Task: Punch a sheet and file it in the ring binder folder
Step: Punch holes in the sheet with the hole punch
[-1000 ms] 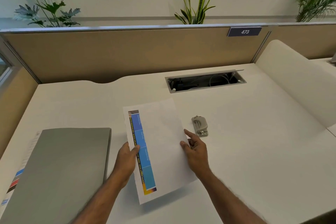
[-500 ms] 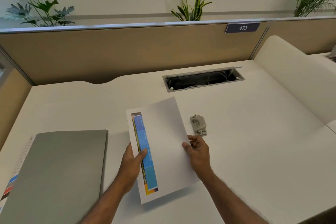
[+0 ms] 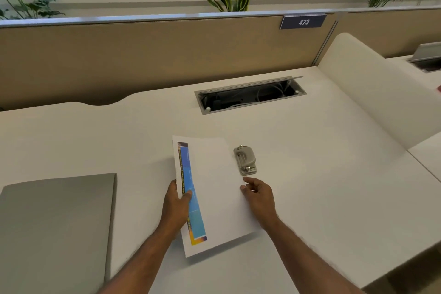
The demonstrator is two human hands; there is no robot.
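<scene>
On the smooth white desk [image 3: 310, 162], left hand [image 3: 175, 205] fingers pinch the flat sheet [image 3: 214, 188] (right hand [image 3: 259, 194] loosely curled, empty).

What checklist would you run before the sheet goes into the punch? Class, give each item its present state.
1. Sheet held: ok, the left hand pinches its left edge.
2. Right hand free to work the hole punch: ok, it hovers at the sheet's right edge, just short of the punch.
3. Punch within reach: ok, it sits on the desk beside the sheet's right edge.
4. Sheet edge in the punch slot: not ok, not yet inserted.
5. Punch slot facing the sheet: cannot tell.
6. Binder folder ready to take the sheet: not ok, it lies closed on the left.
</scene>
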